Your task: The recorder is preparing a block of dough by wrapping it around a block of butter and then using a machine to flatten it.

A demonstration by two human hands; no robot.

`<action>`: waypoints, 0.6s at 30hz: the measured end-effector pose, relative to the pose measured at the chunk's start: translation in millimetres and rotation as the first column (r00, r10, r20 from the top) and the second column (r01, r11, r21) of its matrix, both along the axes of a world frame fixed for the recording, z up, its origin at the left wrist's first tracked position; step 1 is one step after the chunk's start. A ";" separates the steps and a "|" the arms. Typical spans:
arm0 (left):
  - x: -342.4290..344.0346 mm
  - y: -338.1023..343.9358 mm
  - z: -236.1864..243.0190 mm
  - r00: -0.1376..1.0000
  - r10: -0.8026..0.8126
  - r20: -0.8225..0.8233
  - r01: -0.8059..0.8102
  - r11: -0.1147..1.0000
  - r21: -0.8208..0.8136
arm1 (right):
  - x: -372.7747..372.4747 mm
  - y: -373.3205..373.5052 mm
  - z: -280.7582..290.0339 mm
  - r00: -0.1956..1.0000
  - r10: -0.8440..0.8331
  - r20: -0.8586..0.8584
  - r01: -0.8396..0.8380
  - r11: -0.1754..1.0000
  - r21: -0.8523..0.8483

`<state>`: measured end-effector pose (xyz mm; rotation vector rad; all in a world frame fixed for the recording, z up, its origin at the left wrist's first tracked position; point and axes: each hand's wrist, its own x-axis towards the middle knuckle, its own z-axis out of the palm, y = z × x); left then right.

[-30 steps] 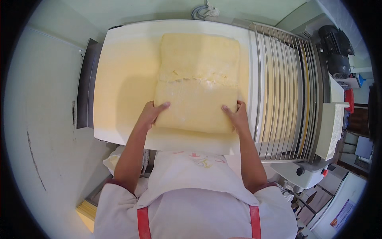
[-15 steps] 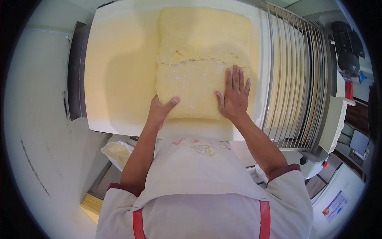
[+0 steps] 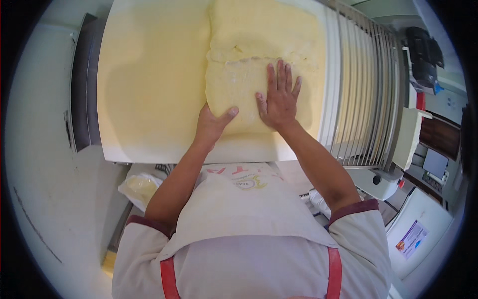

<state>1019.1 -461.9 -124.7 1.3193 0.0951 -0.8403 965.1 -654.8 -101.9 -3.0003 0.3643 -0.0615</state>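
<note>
A thick slab of pale yellow dough [image 3: 264, 30] lies folded on the white work surface [image 3: 149, 79], with a ragged seam across its middle and dustings of flour. At its near left corner my left hand [image 3: 213, 123] grips the edge, thumb on top and fingers tucked out of sight underneath. My right hand [image 3: 281, 103] lies flat on the near half, fingers spread and pointing away from me, the tips at the seam.
To the right of the dough stands a metal bar guard [image 3: 361, 99] over the surface. A grey metal panel [image 3: 85, 84] borders the left side. Below the front edge sits a plastic bag [image 3: 141, 188]; a white chest-like box [image 3: 423, 234] is at the lower right.
My right hand has slid left across the dough, still flat. The left hand keeps its hold at the corner. The whole view has shifted, so the dough sits higher in it.
</note>
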 end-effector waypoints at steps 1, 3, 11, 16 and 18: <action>-3.3 4.9 -0.5 1.000 -0.008 0.003 0.008 1.000 -0.013 | -5.6 6.1 -7.0 1.000 -0.021 -0.013 0.021 1.000 0.022; -6.8 5.6 -5.5 0.997 0.000 0.076 0.002 1.000 -0.028 | -0.9 12.1 -16.8 0.995 -0.083 0.049 0.080 0.995 0.064; -3.5 28.0 -8.0 0.990 -0.064 -0.129 0.052 0.994 -0.097 | 27.7 50.4 -3.7 1.000 -0.022 0.004 0.022 1.000 0.013; -8.7 39.0 -22.9 0.977 -0.111 -0.183 0.054 0.956 -0.289 | 47.4 82.0 1.9 0.998 0.062 -0.008 -0.061 0.996 0.062; -11.9 39.6 -17.4 0.991 -0.038 -0.126 0.007 0.971 -0.241 | 49.2 84.1 3.2 0.999 0.036 -0.012 -0.035 0.995 0.091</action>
